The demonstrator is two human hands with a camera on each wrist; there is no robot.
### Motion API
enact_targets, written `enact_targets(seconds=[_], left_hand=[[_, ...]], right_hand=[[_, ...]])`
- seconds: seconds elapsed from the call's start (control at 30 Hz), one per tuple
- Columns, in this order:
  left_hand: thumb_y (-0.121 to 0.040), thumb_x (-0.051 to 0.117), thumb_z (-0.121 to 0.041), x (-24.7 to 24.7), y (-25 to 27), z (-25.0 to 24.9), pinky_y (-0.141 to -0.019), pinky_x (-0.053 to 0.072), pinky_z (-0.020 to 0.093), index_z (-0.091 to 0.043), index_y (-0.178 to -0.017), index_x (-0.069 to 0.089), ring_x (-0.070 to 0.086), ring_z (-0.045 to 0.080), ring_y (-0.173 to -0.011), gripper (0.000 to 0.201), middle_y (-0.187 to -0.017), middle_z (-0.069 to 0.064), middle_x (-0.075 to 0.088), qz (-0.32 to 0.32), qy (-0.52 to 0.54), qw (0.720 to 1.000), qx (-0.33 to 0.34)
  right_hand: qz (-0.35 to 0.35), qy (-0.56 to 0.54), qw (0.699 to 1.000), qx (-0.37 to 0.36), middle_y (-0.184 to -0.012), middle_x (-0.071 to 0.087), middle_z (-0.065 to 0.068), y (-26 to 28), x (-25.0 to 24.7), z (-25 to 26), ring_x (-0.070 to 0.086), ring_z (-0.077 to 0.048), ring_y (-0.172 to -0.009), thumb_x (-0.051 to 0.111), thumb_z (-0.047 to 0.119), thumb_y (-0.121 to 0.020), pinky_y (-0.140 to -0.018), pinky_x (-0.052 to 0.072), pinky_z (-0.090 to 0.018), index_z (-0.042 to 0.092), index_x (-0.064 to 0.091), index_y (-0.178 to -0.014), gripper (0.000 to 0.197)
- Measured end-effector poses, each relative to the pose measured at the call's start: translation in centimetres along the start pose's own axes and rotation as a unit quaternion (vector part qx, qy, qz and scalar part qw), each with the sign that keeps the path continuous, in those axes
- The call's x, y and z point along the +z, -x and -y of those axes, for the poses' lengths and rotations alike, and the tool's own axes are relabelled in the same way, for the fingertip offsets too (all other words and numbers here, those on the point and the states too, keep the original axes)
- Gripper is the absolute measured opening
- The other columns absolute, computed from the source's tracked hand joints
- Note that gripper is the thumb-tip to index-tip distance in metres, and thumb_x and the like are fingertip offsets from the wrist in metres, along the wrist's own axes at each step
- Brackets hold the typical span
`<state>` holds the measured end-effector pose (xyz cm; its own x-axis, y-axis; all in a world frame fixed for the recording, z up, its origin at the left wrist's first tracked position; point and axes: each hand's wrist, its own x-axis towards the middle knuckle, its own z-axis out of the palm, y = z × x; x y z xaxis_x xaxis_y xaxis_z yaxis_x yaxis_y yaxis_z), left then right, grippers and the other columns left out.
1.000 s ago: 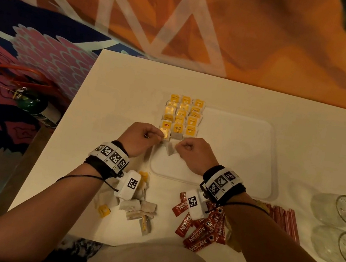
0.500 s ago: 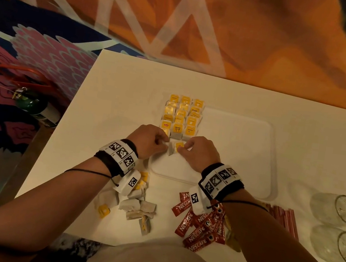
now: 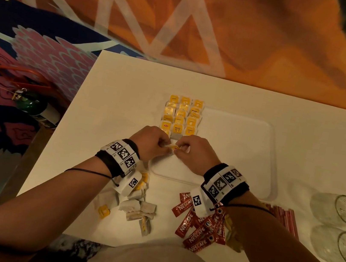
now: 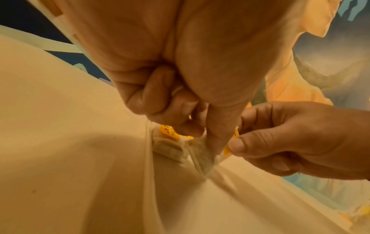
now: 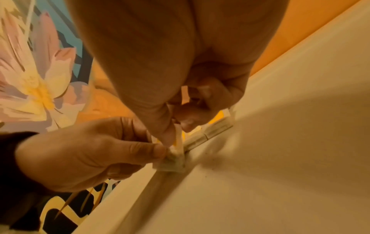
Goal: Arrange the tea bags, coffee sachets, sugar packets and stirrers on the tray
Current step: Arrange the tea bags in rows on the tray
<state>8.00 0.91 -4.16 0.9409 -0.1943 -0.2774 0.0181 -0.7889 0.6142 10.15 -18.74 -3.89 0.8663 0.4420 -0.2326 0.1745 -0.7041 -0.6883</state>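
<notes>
Both hands meet over the near left part of the white tray [image 3: 242, 159]. My left hand [image 3: 154, 142] and right hand [image 3: 191, 153] pinch one tea bag [image 3: 173, 147] with a yellow tag between them. In the left wrist view the tea bag [image 4: 206, 156] hangs from my thumb just above the tray floor. In the right wrist view the same tea bag [image 5: 173, 159] is pinched by both hands. Three rows of yellow-tagged tea bags [image 3: 182, 116] lie on the tray's left side, just beyond my knuckles.
Loose tea bags [image 3: 134, 205] lie on the white table near my left wrist. Red coffee sachets [image 3: 200, 224] are piled under my right wrist, with red stirrers [image 3: 282, 216] beside them. Two glasses [image 3: 336, 231] lie at the right edge.
My hands have closed in from slightly apart to touching. The tea bag that lay on the tray between them is now pinched by both.
</notes>
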Motion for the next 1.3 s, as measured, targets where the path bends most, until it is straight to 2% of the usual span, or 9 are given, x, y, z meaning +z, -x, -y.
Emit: enact_targets(seconds=[0.1,0.23,0.3,0.47,0.6,0.83,0.93,1.1,1.3], left_hand=[[-0.086,0.072,-0.030,-0.1,0.0,0.2,-0.060,0.036,0.030,-0.009,-0.064,0.058,0.040,0.012,-0.057,0.034,-0.058,0.001,0.049,-0.008,0.035,0.999,-0.001],[-0.083,0.072,-0.039,-0.1,0.0,0.4,-0.069,0.049,0.040,-0.011,-0.079,0.073,0.058,0.025,-0.068,0.029,-0.073,0.011,0.068,0.006,0.110,0.994,-0.010],[-0.079,0.067,-0.045,-0.2,0.2,0.4,-0.064,0.044,0.039,-0.008,-0.072,0.067,0.048,0.022,-0.062,0.038,-0.065,0.011,0.059,0.003,0.127,0.992,-0.003],[-0.087,0.071,-0.026,-0.5,0.3,0.6,-0.062,0.033,0.032,-0.018,-0.055,0.045,0.034,0.013,-0.059,0.042,-0.058,-0.004,0.036,-0.009,0.153,0.988,0.004],[-0.089,0.069,-0.022,-0.6,0.3,0.6,-0.061,0.031,0.031,-0.006,-0.062,0.045,0.033,0.013,-0.059,0.040,-0.060,-0.002,0.035,-0.002,0.162,0.987,0.013],[-0.089,0.068,-0.027,-0.4,-0.3,1.2,-0.064,0.042,0.033,-0.012,-0.072,0.064,0.045,0.013,-0.060,0.023,-0.062,-0.003,0.051,-0.020,0.142,0.990,-0.001],[-0.088,0.071,-0.029,-0.5,-0.3,1.5,-0.076,0.052,0.037,-0.024,-0.092,0.075,0.063,0.020,-0.075,0.007,-0.084,0.003,0.071,-0.031,0.114,0.992,-0.032],[-0.090,0.066,-0.031,-1.2,0.6,2.4,-0.080,0.055,0.037,-0.030,-0.100,0.071,0.066,0.017,-0.082,0.012,-0.099,0.002,0.073,-0.015,0.060,0.997,-0.051],[-0.092,0.064,-0.034,-2.9,3.2,1.7,-0.075,0.054,0.034,-0.032,-0.101,0.070,0.066,0.014,-0.075,0.011,-0.082,-0.001,0.071,-0.003,0.046,0.998,-0.043]], right_hand=[[-0.014,-0.039,0.999,-0.001,-0.090,0.068,0.004,0.1,-0.3,0.0,0.063,-0.015,-0.086,0.073,0.027,-0.089,-0.078,0.051,-0.028,0.021,0.071,-0.100,0.013],[-0.003,-0.070,0.997,0.021,-0.090,0.070,0.006,0.1,0.1,-0.7,0.064,-0.012,-0.090,0.073,0.031,-0.089,-0.079,0.048,-0.025,0.018,0.071,-0.104,0.020],[-0.018,-0.101,0.994,0.030,-0.089,0.070,0.008,0.1,0.5,-1.1,0.064,-0.009,-0.090,0.075,0.030,-0.088,-0.079,0.047,-0.022,0.020,0.068,-0.110,0.025],[-0.073,-0.189,0.977,0.063,-0.092,0.070,0.005,0.4,1.3,-1.1,0.064,-0.012,-0.075,0.078,0.024,-0.085,-0.073,0.056,-0.034,0.023,0.051,-0.112,0.038],[-0.016,-0.189,0.981,0.050,-0.090,0.069,0.000,0.5,1.3,-0.9,0.064,-0.014,-0.068,0.074,0.026,-0.089,-0.059,0.053,-0.030,0.018,0.064,-0.108,0.023],[-0.054,-0.136,0.987,0.062,-0.078,0.067,0.005,-0.2,0.8,-0.4,0.057,-0.004,-0.057,0.071,0.024,-0.092,-0.061,0.047,-0.021,0.017,0.070,-0.085,0.010],[-0.051,-0.088,0.992,0.071,-0.074,0.065,0.009,-0.7,0.4,-0.2,0.057,-0.002,-0.064,0.067,0.025,-0.094,-0.059,0.041,-0.016,0.019,0.069,-0.081,0.015],[-0.025,-0.018,0.995,0.099,-0.081,0.070,0.000,-1.6,0.4,0.0,0.064,-0.019,-0.080,0.065,0.026,-0.095,-0.072,0.049,-0.027,0.014,0.074,-0.078,0.023],[-0.035,0.028,0.992,0.114,-0.076,0.068,-0.001,-2.6,0.7,0.3,0.066,-0.026,-0.080,0.067,0.033,-0.091,-0.073,0.055,-0.035,0.023,0.056,-0.060,0.034]])
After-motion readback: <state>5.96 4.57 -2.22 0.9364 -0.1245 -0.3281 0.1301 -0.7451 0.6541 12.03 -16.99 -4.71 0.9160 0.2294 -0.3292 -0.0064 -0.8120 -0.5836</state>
